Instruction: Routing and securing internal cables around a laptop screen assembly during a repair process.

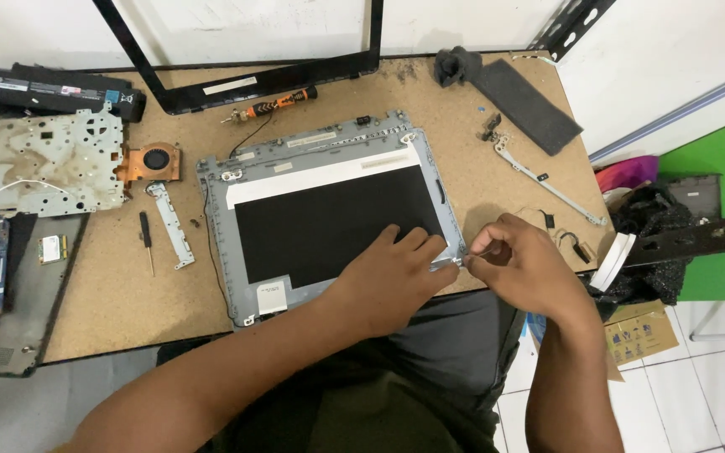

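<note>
Head view shows a grey laptop lid (329, 214) lying flat mid-table with its black panel (337, 222) seated in it, while the bezel frame (253, 80), a loose hinge bracket (543, 178), fan (154, 161) and metal chassis plate (39, 164) already lie apart, so stripping looks well along. The left hand (396, 273) presses, fingers spread flat, on the panel's near right corner. The right hand (522, 260) is curled, fingertips pinching a small metal piece at the lid's edge.

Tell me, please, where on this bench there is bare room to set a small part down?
Bare board lies between the small screwdriver and the grey screen lid, and between the lid and the loose hinge bracket. The left end, around the metal chassis plate, is crowded.
</note>
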